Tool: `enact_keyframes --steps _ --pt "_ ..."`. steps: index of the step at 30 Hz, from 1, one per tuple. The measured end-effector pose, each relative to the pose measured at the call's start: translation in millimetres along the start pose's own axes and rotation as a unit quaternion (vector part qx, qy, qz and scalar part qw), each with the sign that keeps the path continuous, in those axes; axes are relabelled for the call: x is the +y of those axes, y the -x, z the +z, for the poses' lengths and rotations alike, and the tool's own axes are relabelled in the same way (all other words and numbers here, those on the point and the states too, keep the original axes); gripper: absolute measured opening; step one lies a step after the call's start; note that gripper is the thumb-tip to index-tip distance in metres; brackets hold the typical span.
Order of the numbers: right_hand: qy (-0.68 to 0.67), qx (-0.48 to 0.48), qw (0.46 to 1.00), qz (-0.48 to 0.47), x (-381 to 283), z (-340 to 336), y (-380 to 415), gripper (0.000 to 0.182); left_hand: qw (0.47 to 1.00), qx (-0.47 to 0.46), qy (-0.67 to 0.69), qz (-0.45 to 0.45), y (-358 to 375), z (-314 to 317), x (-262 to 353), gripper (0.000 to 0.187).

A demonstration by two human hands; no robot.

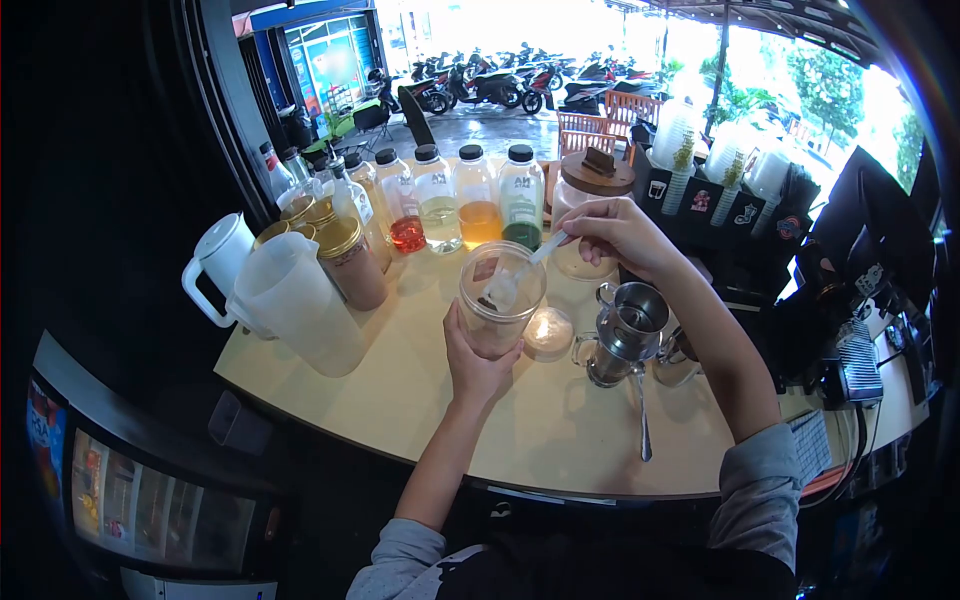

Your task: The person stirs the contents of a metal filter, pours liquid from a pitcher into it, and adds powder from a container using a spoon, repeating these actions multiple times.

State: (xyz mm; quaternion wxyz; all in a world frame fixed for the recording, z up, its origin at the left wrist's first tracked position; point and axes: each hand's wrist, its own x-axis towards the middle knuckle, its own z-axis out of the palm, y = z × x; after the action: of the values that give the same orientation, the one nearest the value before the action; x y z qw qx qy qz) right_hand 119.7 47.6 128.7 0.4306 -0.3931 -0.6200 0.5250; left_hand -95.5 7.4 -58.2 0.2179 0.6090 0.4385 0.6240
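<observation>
My left hand [478, 362] is wrapped round the lower part of a clear plastic container [492, 318], holding it above the counter with its open top tilted toward me. My right hand [612, 238] pinches the handle of a whitish translucent spoon [538, 256], whose bowl is inside the container. Some dark bits show near the spoon's bowl; what they are is too small to tell. A round clear lid [549, 333] lies on the counter just right of the container. Stacked metal cups [634, 316] and a metal spoon [643, 420] are below my right forearm.
On the counter [560, 450], bottles of coloured liquid [480, 210] line the back. Pitchers [300, 300] and a gold-lidded jar [352, 262] are at left. A wooden-lidded jar [597, 180] stands behind my right hand. Stacked cups [672, 150] and dark equipment occupy the right.
</observation>
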Motion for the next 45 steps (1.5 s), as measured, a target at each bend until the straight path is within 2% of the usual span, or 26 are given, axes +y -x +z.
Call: enact_keyframes --steps 6,19,33,37,39,40,42,43,45 --pt "0.026 -0.052 0.998 -0.012 -1 4 16 0.018 0.999 0.001 -0.037 0.025 0 1 3 0.104" --pt "0.005 -0.018 1.000 0.021 11 0 17 0.015 1.000 0.000 -0.020 0.021 1 2 1 0.106" --pt "-0.095 0.022 0.994 0.049 22 -5 21 0.017 1.000 -0.010 -0.007 0.013 1 1 -2 0.107" --pt "-0.076 0.035 0.996 0.035 21 -3 24 0.019 0.999 -0.005 -0.047 0.027 2 1 -3 0.105" --pt "0.062 0.028 0.998 -0.017 10 7 32 0.018 0.998 -0.001 -0.057 0.035 2 1 -4 0.103" --pt "0.062 0.028 0.998 -0.017 5 12 35 0.018 0.997 -0.004 -0.068 0.044 2 0 -4 0.104" --pt "0.302 -0.017 0.946 -0.113 -3 25 42 0.014 0.995 -0.008 -0.079 0.052 3 0 -5 0.104" --pt "0.328 -0.023 0.929 -0.171 -7 34 47 0.013 0.994 -0.009 -0.086 0.059 3 0 -3 0.104" --pt "0.360 -0.053 0.919 -0.153 -15 44 48 0.013 0.993 -0.013 -0.093 0.066 3 0 -3 0.105"
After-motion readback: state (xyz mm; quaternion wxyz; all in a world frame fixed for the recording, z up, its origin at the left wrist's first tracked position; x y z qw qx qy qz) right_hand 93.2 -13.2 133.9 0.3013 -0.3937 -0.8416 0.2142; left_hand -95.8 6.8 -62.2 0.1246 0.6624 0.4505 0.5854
